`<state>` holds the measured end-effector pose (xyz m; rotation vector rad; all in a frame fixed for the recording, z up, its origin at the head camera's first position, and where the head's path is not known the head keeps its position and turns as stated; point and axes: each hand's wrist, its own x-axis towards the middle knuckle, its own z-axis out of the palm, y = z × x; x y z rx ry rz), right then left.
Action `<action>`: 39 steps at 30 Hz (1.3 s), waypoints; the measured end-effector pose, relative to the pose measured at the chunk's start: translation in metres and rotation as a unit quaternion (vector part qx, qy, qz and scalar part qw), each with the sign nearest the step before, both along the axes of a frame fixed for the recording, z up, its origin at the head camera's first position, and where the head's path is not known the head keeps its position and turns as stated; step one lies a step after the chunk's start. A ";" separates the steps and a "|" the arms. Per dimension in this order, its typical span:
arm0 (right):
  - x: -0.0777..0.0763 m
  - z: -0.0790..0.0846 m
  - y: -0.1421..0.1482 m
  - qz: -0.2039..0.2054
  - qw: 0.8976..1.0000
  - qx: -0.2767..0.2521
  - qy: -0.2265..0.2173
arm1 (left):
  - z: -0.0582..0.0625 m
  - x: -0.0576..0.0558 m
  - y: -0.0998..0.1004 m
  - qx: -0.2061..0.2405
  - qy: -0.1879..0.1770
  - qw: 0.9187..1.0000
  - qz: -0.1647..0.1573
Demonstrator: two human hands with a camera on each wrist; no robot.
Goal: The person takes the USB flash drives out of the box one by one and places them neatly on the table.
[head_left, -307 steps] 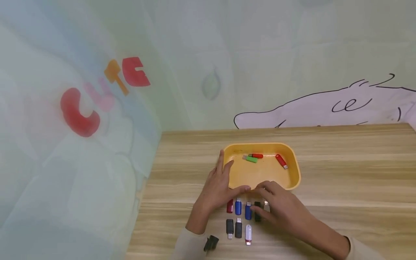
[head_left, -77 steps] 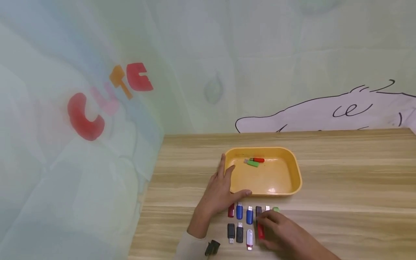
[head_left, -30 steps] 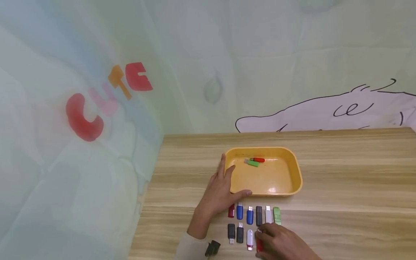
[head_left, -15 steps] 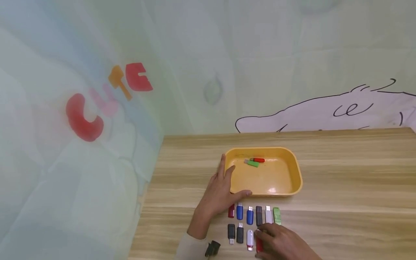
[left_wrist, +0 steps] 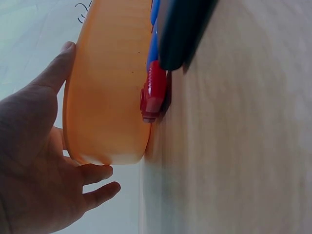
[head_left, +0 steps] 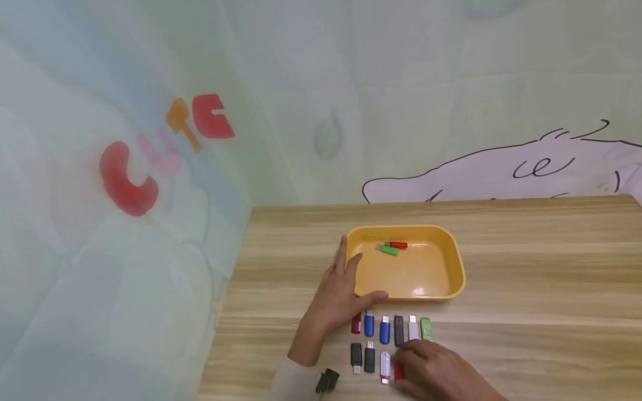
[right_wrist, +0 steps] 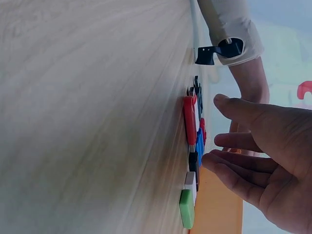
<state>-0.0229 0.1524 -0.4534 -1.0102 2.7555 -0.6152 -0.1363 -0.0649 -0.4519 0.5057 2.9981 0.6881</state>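
My left hand (head_left: 335,295) holds the near left corner of a yellow plastic tray (head_left: 426,273), thumb along the near side and fingers at the left wall, one tip over the rim. A green USB stick (head_left: 389,250) and a red one (head_left: 398,245) lie inside it. Below the tray, my right hand (head_left: 438,368) hovers over a red USB stick (head_left: 399,371) at the right end of the lower row. In the right wrist view its relaxed fingers stand apart from that stick (right_wrist: 189,121), which lies flat on the table.
The upper row has red (head_left: 356,323), two blue (head_left: 384,331), black (head_left: 399,331), white (head_left: 413,328) and green (head_left: 426,328) USB sticks. Below are two black sticks (head_left: 369,357) and a white one (head_left: 384,366). A black clip (head_left: 327,381) is at the left sleeve.
The red USB stick from the tray's right side has come onto the table, into the lower row. My right hand has let go of it and risen slightly. My left hand stays put.
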 end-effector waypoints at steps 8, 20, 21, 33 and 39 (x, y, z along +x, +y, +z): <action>-0.005 0.005 0.005 -0.001 0.998 -0.022 0.066 | 0.000 -0.003 0.000 -0.001 0.007 1.000 -0.005; -0.015 0.009 0.008 -0.019 0.986 -0.028 0.161 | 0.001 -0.001 -0.001 0.001 0.001 1.000 -0.004; -0.016 0.009 0.009 -0.019 0.984 -0.031 0.172 | 0.000 -0.001 -0.001 0.002 0.001 1.000 -0.005; -0.036 0.031 0.011 -0.056 0.974 -0.030 0.217 | 0.000 -0.001 -0.001 0.003 0.002 1.000 -0.009; -0.049 0.038 0.015 -0.062 0.969 -0.054 0.234 | 0.000 0.000 -0.003 0.000 0.010 1.000 -0.012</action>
